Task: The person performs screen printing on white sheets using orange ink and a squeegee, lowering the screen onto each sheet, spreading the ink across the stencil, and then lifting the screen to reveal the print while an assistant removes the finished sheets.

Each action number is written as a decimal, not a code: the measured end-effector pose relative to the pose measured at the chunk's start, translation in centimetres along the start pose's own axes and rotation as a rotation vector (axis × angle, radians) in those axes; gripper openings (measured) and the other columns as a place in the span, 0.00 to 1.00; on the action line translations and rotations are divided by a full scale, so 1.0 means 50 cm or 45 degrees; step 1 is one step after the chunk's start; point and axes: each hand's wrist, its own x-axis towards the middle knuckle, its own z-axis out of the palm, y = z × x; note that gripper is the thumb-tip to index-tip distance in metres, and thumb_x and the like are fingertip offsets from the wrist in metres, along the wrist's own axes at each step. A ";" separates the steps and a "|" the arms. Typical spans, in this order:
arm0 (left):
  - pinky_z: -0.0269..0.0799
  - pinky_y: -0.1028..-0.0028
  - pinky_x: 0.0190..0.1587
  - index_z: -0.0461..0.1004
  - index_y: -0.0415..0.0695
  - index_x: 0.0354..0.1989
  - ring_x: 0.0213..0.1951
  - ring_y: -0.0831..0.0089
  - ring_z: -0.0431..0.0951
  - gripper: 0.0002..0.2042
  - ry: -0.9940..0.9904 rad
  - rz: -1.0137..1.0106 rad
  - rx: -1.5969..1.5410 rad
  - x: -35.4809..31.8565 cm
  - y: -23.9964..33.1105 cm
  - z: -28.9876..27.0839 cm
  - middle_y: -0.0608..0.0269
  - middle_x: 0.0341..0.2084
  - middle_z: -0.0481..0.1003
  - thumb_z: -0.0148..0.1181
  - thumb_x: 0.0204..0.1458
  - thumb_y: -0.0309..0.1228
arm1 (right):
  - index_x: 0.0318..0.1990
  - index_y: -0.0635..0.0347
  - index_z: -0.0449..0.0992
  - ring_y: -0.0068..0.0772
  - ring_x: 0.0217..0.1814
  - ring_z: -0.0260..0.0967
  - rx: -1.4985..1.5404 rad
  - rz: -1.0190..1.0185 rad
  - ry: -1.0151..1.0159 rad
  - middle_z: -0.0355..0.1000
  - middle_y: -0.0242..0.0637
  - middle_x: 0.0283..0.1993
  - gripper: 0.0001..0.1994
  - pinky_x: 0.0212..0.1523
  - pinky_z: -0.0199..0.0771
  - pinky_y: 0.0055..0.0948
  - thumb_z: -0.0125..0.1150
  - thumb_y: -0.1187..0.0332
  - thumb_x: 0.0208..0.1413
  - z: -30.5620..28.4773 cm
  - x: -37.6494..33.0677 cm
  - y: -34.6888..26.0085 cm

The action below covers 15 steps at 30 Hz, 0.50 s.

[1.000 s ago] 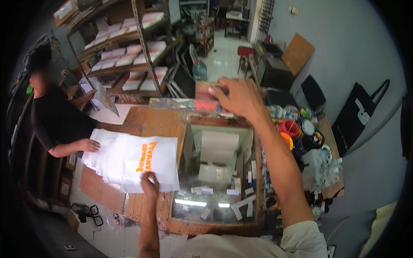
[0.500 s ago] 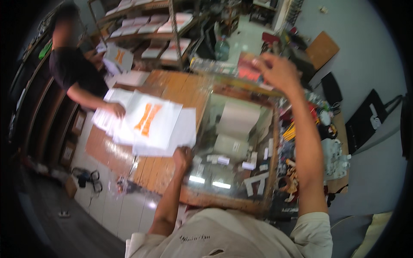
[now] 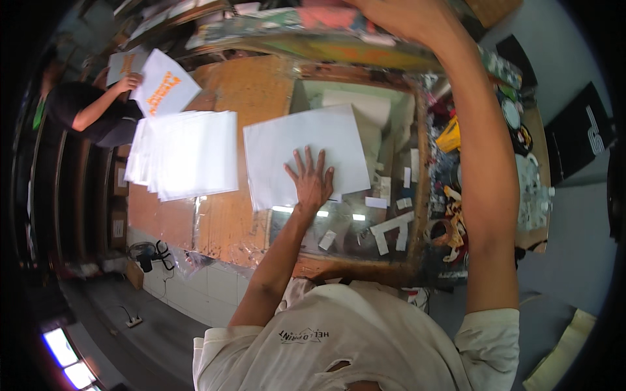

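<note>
My left hand (image 3: 313, 181) lies flat, fingers spread, on a blank white sheet (image 3: 264, 153). The sheet rests partly over the glass panel (image 3: 306, 238) and partly over the wooden tabletop (image 3: 257, 91). My right arm reaches far forward, and my right hand (image 3: 407, 21) is at the top edge of the view, beside a long, stained frame (image 3: 339, 53) with red patches. Its fingers are smeared and cut off, so their grip does not show. Left of my sheet lies a loose stack of white sheets (image 3: 195, 153).
A co-worker (image 3: 88, 111) at the far left lifts a sheet with orange print (image 3: 166, 85). Cluttered tools, including a yellow one (image 3: 450, 135), line the table's right side. Paper scraps (image 3: 391, 231) lie on the glass. A black bag (image 3: 580, 133) hangs on the wall.
My left hand has moved right and opened flat on a sheet now over the glass. The co-worker has raised the printed sheet off the stack. My right hand is higher in the view.
</note>
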 end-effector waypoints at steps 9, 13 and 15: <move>0.26 0.21 0.67 0.64 0.50 0.73 0.77 0.37 0.43 0.28 -0.108 0.411 -0.002 0.090 0.139 0.055 0.41 0.75 0.52 0.50 0.66 0.46 | 0.45 0.67 0.84 0.52 0.46 0.81 -0.116 -0.196 -0.191 0.82 0.53 0.44 0.22 0.53 0.79 0.50 0.54 0.56 0.58 -0.007 0.034 0.042; 0.27 0.22 0.68 0.62 0.50 0.73 0.78 0.44 0.44 0.28 -0.120 0.339 0.017 0.060 0.166 0.044 0.45 0.76 0.51 0.51 0.67 0.45 | 0.45 0.67 0.84 0.52 0.46 0.81 -0.128 -0.250 -0.123 0.82 0.54 0.45 0.22 0.53 0.79 0.49 0.54 0.56 0.58 -0.007 0.023 0.040; 0.27 0.23 0.68 0.62 0.49 0.74 0.78 0.46 0.45 0.28 -0.078 0.252 -0.038 0.016 0.169 0.026 0.45 0.75 0.52 0.51 0.67 0.44 | 0.45 0.67 0.84 0.52 0.47 0.80 -0.132 -0.260 -0.103 0.82 0.54 0.45 0.22 0.54 0.79 0.49 0.54 0.56 0.58 -0.009 0.017 0.039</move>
